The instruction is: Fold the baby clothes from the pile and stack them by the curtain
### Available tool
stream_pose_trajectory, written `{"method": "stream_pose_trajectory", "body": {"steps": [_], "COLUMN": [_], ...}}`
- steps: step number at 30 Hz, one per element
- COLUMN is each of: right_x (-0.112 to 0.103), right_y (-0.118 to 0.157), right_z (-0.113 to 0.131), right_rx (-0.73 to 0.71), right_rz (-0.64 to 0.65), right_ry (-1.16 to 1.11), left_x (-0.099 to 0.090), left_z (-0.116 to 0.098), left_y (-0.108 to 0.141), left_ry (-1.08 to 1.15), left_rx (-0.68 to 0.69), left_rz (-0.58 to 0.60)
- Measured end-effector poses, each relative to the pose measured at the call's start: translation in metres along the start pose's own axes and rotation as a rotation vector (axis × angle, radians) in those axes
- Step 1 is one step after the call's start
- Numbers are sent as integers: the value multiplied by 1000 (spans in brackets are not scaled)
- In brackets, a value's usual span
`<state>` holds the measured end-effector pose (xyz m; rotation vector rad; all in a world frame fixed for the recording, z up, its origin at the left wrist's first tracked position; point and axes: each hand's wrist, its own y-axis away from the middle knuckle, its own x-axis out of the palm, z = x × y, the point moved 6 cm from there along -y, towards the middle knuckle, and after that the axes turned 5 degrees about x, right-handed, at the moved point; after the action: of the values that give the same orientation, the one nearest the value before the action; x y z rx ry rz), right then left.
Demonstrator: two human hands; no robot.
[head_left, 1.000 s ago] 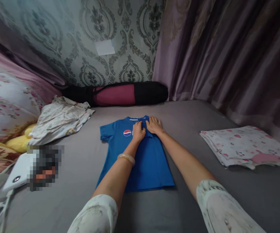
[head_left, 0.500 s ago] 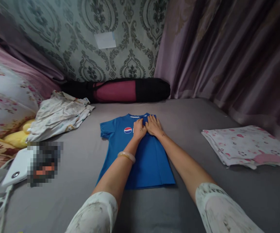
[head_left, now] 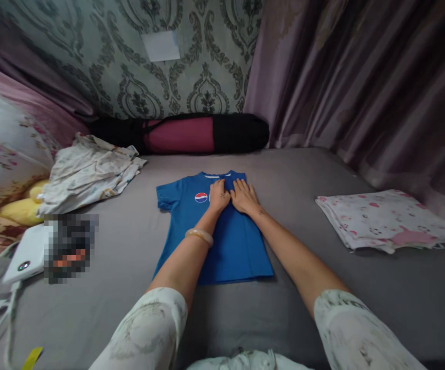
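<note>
A blue short-sleeved T-shirt (head_left: 230,257) lies on the bed, neck end away from me. Its left sleeve is spread out, while the right side is folded inward over the front. A round red, white and blue logo shows on the chest. My left hand (head_left: 219,196), with a pale bangle (head_left: 199,236) on the wrist, is at the upper chest by the folded part, its fingers bent down and closed on the cloth. Close beside it, my right hand (head_left: 244,196) lies flat with fingers stretched out on the folded part near the shoulder. Cloth under both palms is hidden.
Folded white and pink cloth (head_left: 388,221) lies on the right. Crumpled patterned cloth (head_left: 91,169) and yellow plush (head_left: 21,209) are at left, near a white power bank (head_left: 31,252) and cables. A black and pink long bag (head_left: 183,135) lies along the wall.
The view has tipped slightly downward, so the bed and shirt appear a little higher. Both hands stay at nearly the same place on the T-shirt.
</note>
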<state>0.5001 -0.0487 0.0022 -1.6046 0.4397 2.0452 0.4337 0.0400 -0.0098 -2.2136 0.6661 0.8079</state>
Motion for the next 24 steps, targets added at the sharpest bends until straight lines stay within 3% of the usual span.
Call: {"method": "stream_pose_trajectory", "body": {"steps": [7, 14, 19, 24], "right_x": [-14, -17, -18, -28], "right_y": [20, 91, 142, 181], "right_z": [-5, 2, 10, 8], "right_rx": [-41, -125, -199, -244], "right_rz": [-5, 41, 139, 156], "right_ry": [-68, -5, -50, -89], "left_x": [-2, -2, -3, -3], "left_z": [0, 0, 0, 0], "left_y": [-1, -1, 0, -2], "left_ry": [2, -3, 20, 26], "left_rx": [-5, 10, 9, -6], "left_rz": [6, -2, -3, 9]}}
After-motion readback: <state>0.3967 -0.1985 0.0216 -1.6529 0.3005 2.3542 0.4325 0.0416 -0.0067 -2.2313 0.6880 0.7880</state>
